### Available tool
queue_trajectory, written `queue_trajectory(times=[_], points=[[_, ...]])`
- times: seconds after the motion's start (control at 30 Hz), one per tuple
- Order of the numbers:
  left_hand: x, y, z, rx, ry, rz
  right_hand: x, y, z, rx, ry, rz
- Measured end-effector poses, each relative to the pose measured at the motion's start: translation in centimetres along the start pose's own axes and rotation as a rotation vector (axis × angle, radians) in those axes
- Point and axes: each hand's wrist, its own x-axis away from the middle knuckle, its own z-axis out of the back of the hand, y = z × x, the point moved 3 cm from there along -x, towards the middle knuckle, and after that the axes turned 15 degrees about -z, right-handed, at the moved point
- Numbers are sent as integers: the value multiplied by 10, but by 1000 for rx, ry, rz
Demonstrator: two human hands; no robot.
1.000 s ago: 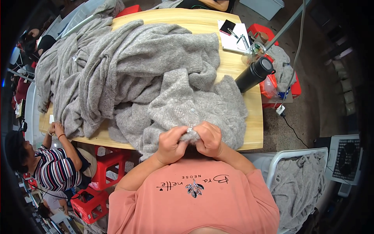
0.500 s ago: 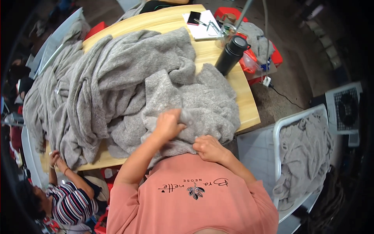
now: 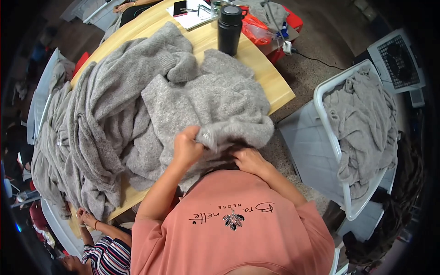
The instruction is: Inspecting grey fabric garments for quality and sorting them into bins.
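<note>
A grey knit sweater (image 3: 215, 96) lies bunched at the table's near edge, in front of my body. My left hand (image 3: 187, 147) is closed on a fold of it and holds the fold slightly raised. Close to my shirt, my right hand (image 3: 252, 162) has its fingers curled at the sweater's lower edge, beneath the lifted fold. Its fingertips are partly hidden by the cloth. Between the hands the fabric gapes into a dark opening.
More grey knitwear (image 3: 87, 133) heaps across the left of the wooden table (image 3: 275, 89). A black flask (image 3: 230, 32) stands behind the sweater, near a phone (image 3: 180, 8) on paper. At right is a white bin (image 3: 316, 137) of grey knits. A co-worker's hands (image 3: 87, 217) are at lower left.
My left hand has gripped and lifted a fold of the sweater, opening a dark gap beside my right hand. The view has shifted, bringing more of the right-hand bin into sight.
</note>
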Motion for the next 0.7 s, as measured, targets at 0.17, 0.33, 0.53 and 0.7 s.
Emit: queue_trajectory(times=[0.17, 0.33, 0.53, 0.7], points=[[-84, 87, 5, 203, 215, -175, 32, -12, 43, -468, -367, 311], [-129, 266, -47, 417, 328, -920, 47, 22, 96, -397, -104, 336], [-156, 407, -74, 945, 222, -1258, 171, 216, 225, 107, 1144, -197], [-177, 411, -146, 587, -18, -1048, 266, 379, 294, -262, 1578, -904]])
